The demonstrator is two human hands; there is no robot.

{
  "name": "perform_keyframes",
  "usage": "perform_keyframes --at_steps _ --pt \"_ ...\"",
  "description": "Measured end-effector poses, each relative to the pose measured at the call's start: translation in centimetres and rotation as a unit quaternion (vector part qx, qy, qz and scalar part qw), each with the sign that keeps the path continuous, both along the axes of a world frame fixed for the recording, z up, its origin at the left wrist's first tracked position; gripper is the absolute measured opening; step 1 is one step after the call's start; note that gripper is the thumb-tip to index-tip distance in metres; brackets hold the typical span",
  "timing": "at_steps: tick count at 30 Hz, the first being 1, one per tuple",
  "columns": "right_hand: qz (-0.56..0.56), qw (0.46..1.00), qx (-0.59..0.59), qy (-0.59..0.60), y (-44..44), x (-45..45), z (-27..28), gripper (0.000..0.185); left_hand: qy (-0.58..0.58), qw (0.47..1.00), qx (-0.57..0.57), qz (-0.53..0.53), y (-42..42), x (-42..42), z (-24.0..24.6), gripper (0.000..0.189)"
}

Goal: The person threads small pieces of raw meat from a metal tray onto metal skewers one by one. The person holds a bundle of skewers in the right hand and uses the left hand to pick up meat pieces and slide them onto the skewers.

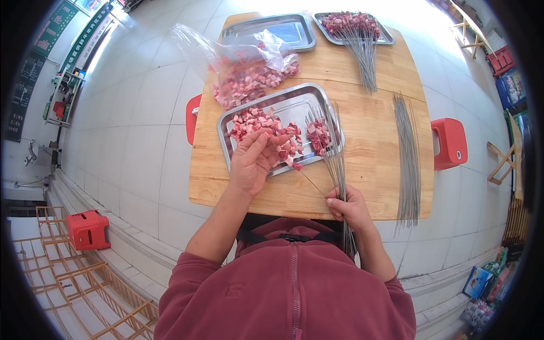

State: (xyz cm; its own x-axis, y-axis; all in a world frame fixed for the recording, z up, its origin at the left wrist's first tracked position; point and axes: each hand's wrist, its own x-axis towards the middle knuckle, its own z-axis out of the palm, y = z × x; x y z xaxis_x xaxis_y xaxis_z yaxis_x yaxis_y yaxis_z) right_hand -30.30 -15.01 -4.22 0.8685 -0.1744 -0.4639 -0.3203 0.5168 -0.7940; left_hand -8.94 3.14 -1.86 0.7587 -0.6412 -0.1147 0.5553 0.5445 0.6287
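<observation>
My left hand (255, 159) holds small pieces of raw meat between its fingers, above the near side of a metal tray (278, 172). My right hand (348, 206) grips a bundle of thin metal skewers (338, 170) near the table's front edge. One skewer (313, 183) slants from the right thumb towards the left hand, with meat pieces on its far end. A heap of cut raw meat (255, 121) lies in the tray's left part. At the tray's right side, meat (318, 134) is threaded on the skewers, whose tips reach over the tray.
Behind the tray lies a clear plastic bag of cut meat (250, 80). An empty metal tray (272, 32) and one with loaded skewers (352, 25) stand at the wooden table's (374, 127) far side. Loose skewers (407, 161) lie at the right, beside a red stool (450, 143).
</observation>
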Motion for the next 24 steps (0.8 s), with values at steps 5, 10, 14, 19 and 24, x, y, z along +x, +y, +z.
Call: perform_keyframes --at_steps 5,10,14,19,24 --pt "0.000 1.000 0.009 0.000 -0.1 -0.1 -0.1 0.010 0.009 1.000 0.016 -0.016 0.0 -0.3 0.2 0.018" --pt "-0.002 1.000 0.004 -0.001 0.0 -0.1 -0.1 0.010 0.030 0.998 0.049 -0.026 -0.6 -1.3 -0.5 0.019" --pt "-0.003 1.000 0.012 0.005 -0.1 -0.1 -0.2 0.009 0.029 0.996 0.075 -0.039 -0.7 -1.9 -0.7 0.022" --pt "-0.012 1.000 0.017 0.002 -0.1 -0.2 -0.2 0.009 0.109 0.993 0.033 -0.021 -2.1 -2.7 2.3 0.034" --pt "-0.006 1.000 -0.001 0.009 0.0 -0.1 -0.1 0.010 0.094 0.995 -0.028 -0.023 -4.2 -2.7 0.6 0.040"
